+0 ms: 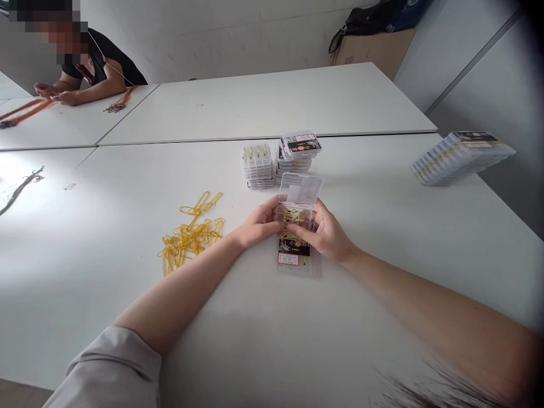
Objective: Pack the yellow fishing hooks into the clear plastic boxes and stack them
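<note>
Between my two hands is a clear plastic compartment box (300, 190), its lid raised on the far side. Small yellow pieces (293, 212) lie in its compartments. My left hand (261, 222) wraps the box's left side, thumb at the near edge. My right hand (329, 231) grips the right side, its thumb reaching over the compartments; whether it pinches a piece I cannot tell. Just below the held box, a second clear box with a black and red label (294, 259) lies on the table. Left of my left hand is a pile of yellow looped cords (189, 238).
Beyond my hands stand a stack of clear boxes (258, 164) and a stack of labelled boxes (300, 150). A leaning row of boxes (461, 158) sits at the table's right edge. Across at the far left, a person (93, 71) handles orange cords (29, 110).
</note>
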`<state>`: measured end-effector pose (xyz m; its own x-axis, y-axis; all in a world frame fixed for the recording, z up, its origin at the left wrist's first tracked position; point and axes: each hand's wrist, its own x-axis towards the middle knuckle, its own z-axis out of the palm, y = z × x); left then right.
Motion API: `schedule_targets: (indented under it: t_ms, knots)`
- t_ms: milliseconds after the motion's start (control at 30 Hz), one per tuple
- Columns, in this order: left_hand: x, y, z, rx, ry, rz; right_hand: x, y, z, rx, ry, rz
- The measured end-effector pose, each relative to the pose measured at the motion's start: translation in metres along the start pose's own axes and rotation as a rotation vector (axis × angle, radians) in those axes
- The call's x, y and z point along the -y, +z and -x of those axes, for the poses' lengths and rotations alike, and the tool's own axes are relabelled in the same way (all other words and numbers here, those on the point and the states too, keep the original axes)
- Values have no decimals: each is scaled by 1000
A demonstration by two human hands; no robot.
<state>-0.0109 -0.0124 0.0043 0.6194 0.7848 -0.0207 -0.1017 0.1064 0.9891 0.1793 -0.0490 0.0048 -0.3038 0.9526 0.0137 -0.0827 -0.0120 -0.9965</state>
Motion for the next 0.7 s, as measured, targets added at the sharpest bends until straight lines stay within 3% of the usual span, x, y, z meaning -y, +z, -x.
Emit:
schedule_targets:
  t_ms: [700]
  knots:
    - [6, -1, 0, 78, 37, 62, -6, -1, -5, -45, -9, 7]
